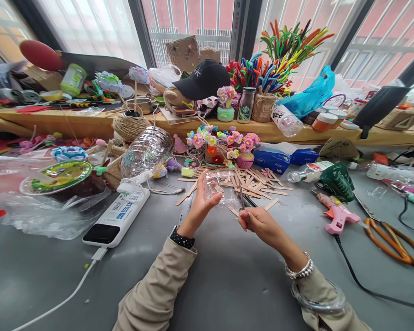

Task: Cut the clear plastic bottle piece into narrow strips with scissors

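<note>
My left hand (200,202) curls around one end of a clear plastic piece (224,191), lifted just above the grey table (227,276). My right hand (258,223) is closed on a thin dark tool (242,195) whose tip points up against the plastic. Behind both hands lies a scatter of wooden craft sticks (255,181). Beige sleeves cover both forearms, and bracelets sit on the right wrist.
A white power bank (119,216) with cable lies to the left, beside a clear plastic bottle (146,151) and plastic bags. A pink glue gun (336,216), orange scissors (393,239) and a black cord lie to the right. Small pipe-cleaner flower pots (227,145) stand behind the sticks.
</note>
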